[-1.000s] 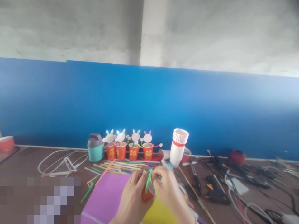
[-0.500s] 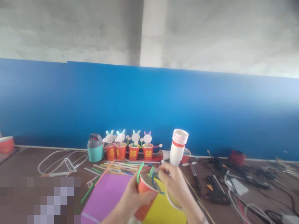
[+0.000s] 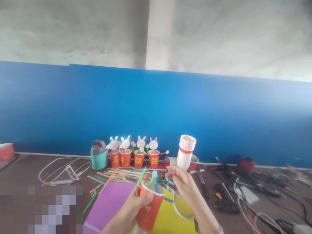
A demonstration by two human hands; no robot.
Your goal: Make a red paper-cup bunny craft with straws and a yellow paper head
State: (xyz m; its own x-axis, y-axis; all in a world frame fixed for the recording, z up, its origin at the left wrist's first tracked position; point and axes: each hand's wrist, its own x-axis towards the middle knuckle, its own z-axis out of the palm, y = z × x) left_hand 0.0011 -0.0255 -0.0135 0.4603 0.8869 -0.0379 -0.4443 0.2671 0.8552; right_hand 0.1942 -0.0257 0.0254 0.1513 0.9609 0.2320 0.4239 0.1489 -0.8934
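My left hand point(image 3: 133, 204) is wrapped round a red paper cup point(image 3: 150, 208), tilted slightly, above the coloured sheets. Green strips point(image 3: 152, 178) and a curved blue strip point(image 3: 156, 186) rise from its mouth; another green strip point(image 3: 142, 177) stands at its left rim. To the right of the cup, my right hand point(image 3: 181, 182) has its fingers bent and drawn together. A short blue piece point(image 3: 168, 182) shows just below those fingertips; whatever they pinch is hidden. Beneath my right wrist lies a round, pale-rimmed thing point(image 3: 182, 208) on the yellow sheet point(image 3: 170, 222).
Behind stand several red cups with rabbit figures point(image 3: 139, 159), a teal container point(image 3: 99, 156) and stacked white cups point(image 3: 185, 154). Loose coloured strips point(image 3: 122, 174) lie before them, by a purple sheet point(image 3: 110, 201). A black glue gun point(image 3: 226, 201) and tangled cables point(image 3: 258, 214) are at right.
The red cup has turned more upright and come slightly nearer in my left hand. My right hand has drawn away from the cup's mouth, fingers lifted from the strips.
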